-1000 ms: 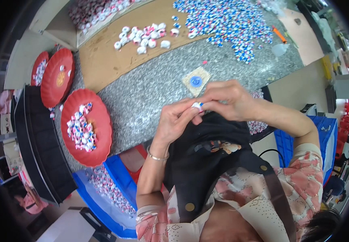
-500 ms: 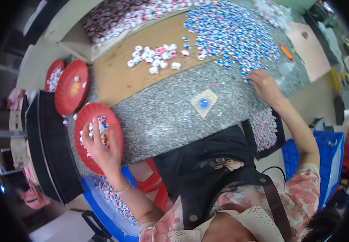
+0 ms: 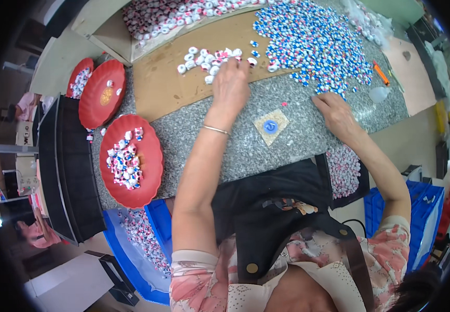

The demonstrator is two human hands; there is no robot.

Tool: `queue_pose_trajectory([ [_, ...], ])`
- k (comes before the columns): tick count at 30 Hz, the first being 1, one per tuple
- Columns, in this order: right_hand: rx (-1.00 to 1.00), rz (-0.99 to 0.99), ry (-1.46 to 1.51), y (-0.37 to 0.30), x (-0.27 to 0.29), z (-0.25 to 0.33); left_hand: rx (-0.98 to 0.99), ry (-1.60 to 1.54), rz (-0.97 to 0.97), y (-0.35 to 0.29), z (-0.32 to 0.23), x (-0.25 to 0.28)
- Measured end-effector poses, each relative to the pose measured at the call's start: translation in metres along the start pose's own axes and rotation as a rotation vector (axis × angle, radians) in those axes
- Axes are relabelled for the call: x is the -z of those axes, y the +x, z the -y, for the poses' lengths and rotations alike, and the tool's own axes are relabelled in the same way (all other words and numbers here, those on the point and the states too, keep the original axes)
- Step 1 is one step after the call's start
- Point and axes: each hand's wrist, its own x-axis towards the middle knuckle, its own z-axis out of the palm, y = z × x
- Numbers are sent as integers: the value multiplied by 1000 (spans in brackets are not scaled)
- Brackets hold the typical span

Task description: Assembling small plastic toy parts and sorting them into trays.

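Left hand [image 3: 231,86] palm-down, fingers curled over white caps [image 3: 209,61]; grip hidden; right hand [image 3: 335,112] flat beside blue-and-pink pile [image 3: 313,41]

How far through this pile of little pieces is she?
Done: a heap of pieces fills the near red plate. In hand: the left hand reaches the white pieces on the cardboard; the right hand touches the blue pile. Left: most of that pile.
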Motion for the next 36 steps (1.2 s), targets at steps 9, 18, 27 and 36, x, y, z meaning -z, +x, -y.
queue_pose_trajectory([
  [9, -13, 234, 210, 16, 31, 29, 633, -1379, 199, -67, -14, 60],
  [18, -57, 226, 338, 25, 18, 46, 791, -1830, -11, -170, -37, 75],
  [27, 281, 265, 171, 73, 9, 93, 676, -1590, -5, -144, -42, 76],
  [36, 188, 152, 309, 67, 12, 95, 536, -1179, -119, -147, -52, 48],
])
